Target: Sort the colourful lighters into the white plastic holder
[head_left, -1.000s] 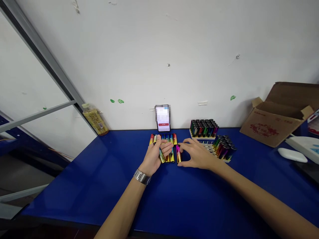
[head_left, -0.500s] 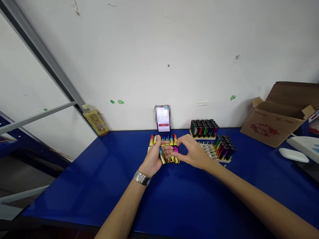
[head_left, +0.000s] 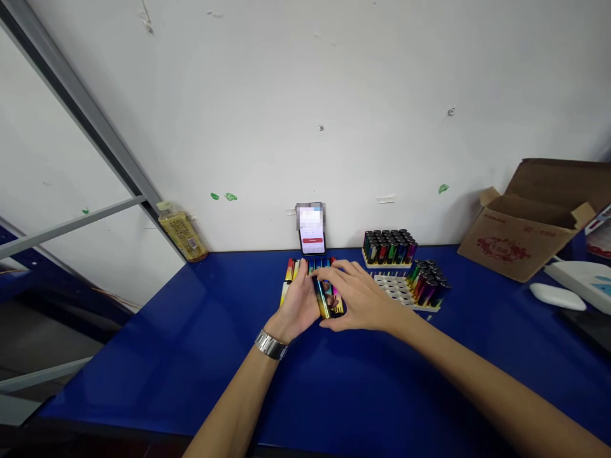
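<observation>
A shiny cylinder (head_left: pixel 323 299), blue at its dark top and fading to gold, slants between my hands. My right hand (head_left: pixel 358 296) spans it lengthwise, fingertips at the top end and thumb by the gold end. My left hand (head_left: pixel 298 302) is palm up with its thumb stretched out; its fingers pass behind the cylinder, and whether they touch it I cannot tell. Beneath and behind both hands lie rows of glossy multicoloured cylinders (head_left: pixel 289 270), partly covered. To the right, a white holder with holes (head_left: pixel 394 287) carries several black-topped cylinders (head_left: pixel 428 283) at its right end.
Farther back stands a full rack of black-topped cylinders (head_left: pixel 390 247). A phone (head_left: pixel 312 232) leans on the wall. A bottle (head_left: pixel 182 234) is at the left corner. On the right are an open cardboard box (head_left: pixel 515 245) and a white mouse-like object (head_left: pixel 557 297).
The cylinder has shifted right, away from my left palm. My right hand has come down and closed around its two ends; before, it hovered beside it with nothing between the fingertips.
</observation>
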Demonstrator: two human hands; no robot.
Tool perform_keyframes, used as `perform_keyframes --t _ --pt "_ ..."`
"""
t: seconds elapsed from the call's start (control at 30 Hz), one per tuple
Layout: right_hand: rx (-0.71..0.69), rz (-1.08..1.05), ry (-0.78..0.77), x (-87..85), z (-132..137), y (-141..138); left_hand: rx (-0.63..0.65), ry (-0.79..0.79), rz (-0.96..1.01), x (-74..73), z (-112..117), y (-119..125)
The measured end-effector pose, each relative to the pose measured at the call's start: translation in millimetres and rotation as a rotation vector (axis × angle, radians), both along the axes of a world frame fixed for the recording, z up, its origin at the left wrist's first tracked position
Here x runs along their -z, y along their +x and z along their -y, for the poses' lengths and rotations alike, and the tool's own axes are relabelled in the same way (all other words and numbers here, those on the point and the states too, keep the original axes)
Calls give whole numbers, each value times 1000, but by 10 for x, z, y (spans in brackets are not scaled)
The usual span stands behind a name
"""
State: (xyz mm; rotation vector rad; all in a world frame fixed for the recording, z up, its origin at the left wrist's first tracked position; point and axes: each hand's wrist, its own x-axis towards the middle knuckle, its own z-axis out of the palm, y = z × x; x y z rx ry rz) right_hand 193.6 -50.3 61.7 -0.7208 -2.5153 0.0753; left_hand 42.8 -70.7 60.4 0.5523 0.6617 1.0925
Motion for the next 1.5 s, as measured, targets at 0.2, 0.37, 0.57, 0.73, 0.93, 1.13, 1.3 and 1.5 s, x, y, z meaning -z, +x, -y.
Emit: perform_keyframes --t 0.2,0.37,0.57,0.73,0.93,1.13,1.3,1.5 --pt "26 45 44 -20 -76 97 -25 49 -93 20 -6 1" --pt "310 -43 -136 111 -415 198 -222 14 -218 24 -19 -44" --pt "359 71 -422 319 -718 264 -211 36 -208 43 -35 -66" --pt "272 108 -476 427 -807 272 -214 50 -203 42 -49 -72" --pt "265 118 -473 433 -831 233 -181 65 -187 41 -50 -74" --pt "255 108 -423 282 -656 255 -120 95 -186 47 -58 -79" --pt "295 55 -106 26 -257 489 -48 192 -202 50 -23 -55" --pt "641 -285 91 -59 -149 1175 40 426 -548 27 83 179"
